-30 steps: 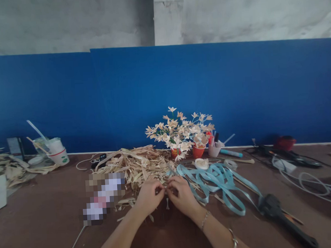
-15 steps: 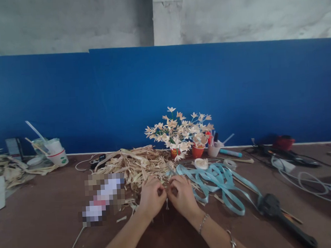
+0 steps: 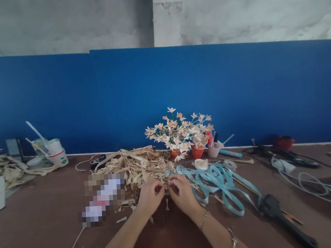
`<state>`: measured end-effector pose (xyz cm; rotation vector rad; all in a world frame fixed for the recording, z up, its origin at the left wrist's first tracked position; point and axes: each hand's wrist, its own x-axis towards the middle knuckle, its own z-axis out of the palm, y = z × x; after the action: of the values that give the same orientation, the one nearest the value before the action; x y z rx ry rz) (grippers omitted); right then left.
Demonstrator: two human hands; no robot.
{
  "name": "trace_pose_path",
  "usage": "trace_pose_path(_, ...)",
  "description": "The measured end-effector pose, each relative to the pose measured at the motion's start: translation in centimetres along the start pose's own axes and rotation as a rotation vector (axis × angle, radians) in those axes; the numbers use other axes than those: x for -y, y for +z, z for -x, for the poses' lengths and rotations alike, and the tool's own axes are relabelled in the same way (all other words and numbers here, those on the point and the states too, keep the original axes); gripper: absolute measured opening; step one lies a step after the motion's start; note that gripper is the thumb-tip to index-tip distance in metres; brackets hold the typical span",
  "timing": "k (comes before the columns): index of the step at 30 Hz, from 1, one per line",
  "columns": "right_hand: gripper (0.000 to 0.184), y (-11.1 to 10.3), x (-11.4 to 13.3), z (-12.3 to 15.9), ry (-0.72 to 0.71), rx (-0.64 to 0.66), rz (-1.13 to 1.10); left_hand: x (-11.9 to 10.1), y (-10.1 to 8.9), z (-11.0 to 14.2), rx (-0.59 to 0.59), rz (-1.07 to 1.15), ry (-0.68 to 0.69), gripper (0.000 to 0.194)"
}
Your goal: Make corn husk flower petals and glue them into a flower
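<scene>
My left hand (image 3: 150, 196) and my right hand (image 3: 183, 194) face each other low over the table, a small gap between them. On each, thumb and fingertips are pinched together; whatever they hold is too small or hidden to make out. A small pale strip, wide at both ends (image 3: 167, 204), lies on the table just below the gap. Behind my left hand spreads a heap of dry husk strips (image 3: 134, 160). Light blue ribbon (image 3: 222, 182) lies in loose loops to the right of my right hand.
Pale star-shaped flowers (image 3: 179, 128) stand in small red pots (image 3: 198, 152) at the back. A pen cup (image 3: 213, 150) is beside them. To the right lie a black-handled tool (image 3: 284, 217) and white cables (image 3: 301, 179). A blurred-out object (image 3: 103, 199) and a white cup (image 3: 57, 158) are left.
My hands have drawn slightly apart, and the pale strip between them shows more fully. Both stay pinched; the things around them have not moved.
</scene>
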<state>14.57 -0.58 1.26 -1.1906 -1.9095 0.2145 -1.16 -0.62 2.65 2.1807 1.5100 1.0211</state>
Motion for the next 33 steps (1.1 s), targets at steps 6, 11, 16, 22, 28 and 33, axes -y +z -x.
trace_pose_path(6, 0.01, -0.1, 0.2, 0.1, -0.048, 0.024, 0.027, -0.3, -0.2, 0.1, 0.044, -0.029, 0.02, 0.011)
trace_pose_path(11, 0.011, -0.2, 0.7, 0.1, -0.036, 0.032, 0.058, -0.3, -0.1, 0.1, 0.042, -0.071, 0.001, 0.009)
trace_pose_path(16, 0.013, 0.3, 1.3, 0.3, 0.005, -0.03, 0.078, -0.6, 0.5, 0.3, -0.024, -0.139, -0.039, 0.01)
trace_pose_path(22, 0.014, 0.2, 1.4, 0.4, 0.03, -0.06, 0.139, -0.5, 0.3, 0.1, -0.028, -0.23, -0.115, 0.011)
trace_pose_path(28, 0.016, -0.1, 0.5, 0.4, 0.049, 0.094, 0.278, 1.4, -1.6, -0.7, -0.193, -0.166, -0.166, 0.013)
trace_pose_path(33, 0.015, -0.1, 0.6, 0.5, 0.044, 0.25, 0.46, 2.8, -2.4, -1.0, -0.298, -0.124, -0.117, 0.021)
